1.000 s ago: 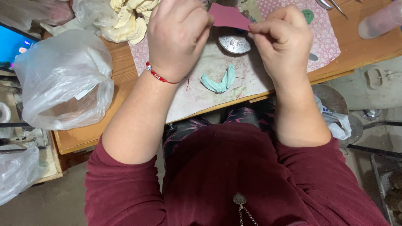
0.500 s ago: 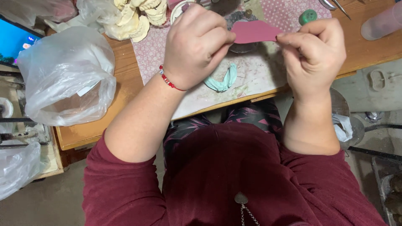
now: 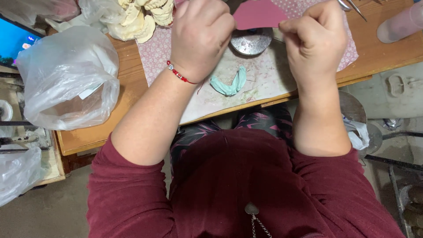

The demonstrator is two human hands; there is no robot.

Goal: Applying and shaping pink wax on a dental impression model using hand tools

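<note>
Both of my hands hold up a flat pink sheet (image 3: 259, 14) above the wooden table (image 3: 128, 66). My left hand (image 3: 200, 37), with a red bead bracelet on the wrist, grips the sheet's left edge. My right hand (image 3: 315, 39) pinches its right edge. Under the sheet a round metal dish (image 3: 251, 42) rests on a patterned cloth mat (image 3: 229, 88). A curved teal piece (image 3: 229, 83) lies on the mat just below my left hand.
A clear plastic bag (image 3: 66, 79) sits at the table's left end. Cream plaster casts (image 3: 141, 17) lie at the back left. A pink bottle (image 3: 398, 24) lies at the right, metal tools (image 3: 352, 6) beside it. Another bag (image 3: 17, 176) sits lower left.
Both hands have lifted the pink sheet up and toward me. The view has shifted, so the table sits lower in the picture. The teal piece has not moved.
</note>
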